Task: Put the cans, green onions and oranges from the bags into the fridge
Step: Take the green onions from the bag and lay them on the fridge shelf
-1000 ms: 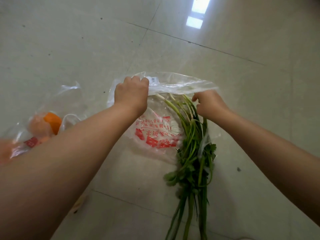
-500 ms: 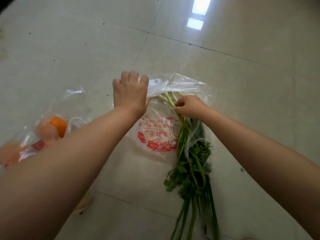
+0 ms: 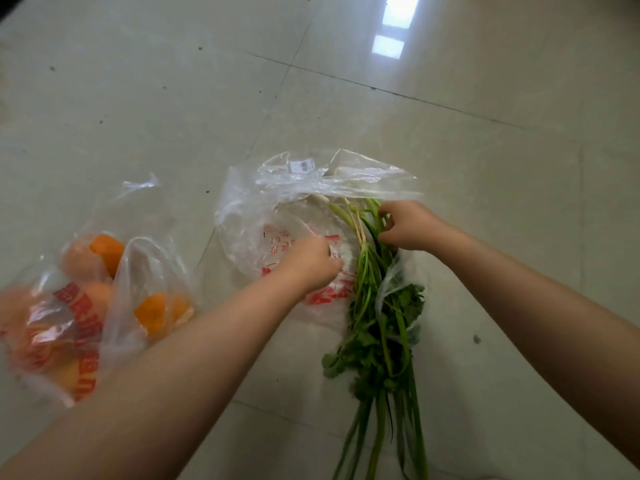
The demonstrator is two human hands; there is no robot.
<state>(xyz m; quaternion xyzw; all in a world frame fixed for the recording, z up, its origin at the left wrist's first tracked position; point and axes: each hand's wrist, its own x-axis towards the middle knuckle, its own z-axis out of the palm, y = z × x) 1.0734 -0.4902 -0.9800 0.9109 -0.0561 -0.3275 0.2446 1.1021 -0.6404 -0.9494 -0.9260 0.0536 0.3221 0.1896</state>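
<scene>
right hand (image 3: pixel 407 226) grips stringy green onions (image 3: pixel 372 271); left hand (image 3: pixel 308 263) pinches crinkly clear bag (image 3: pixel 263 202).

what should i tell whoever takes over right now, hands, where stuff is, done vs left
Right hand: pinching the green onions near their pale ends.
Left hand: on the clear bag, grip unclear.
Onions lie on the floor, partly out of that bag.
Oranges sit bagged at left.
Cans and fridge are not in view.
Done: nothing stored.
Left: everything.
</scene>
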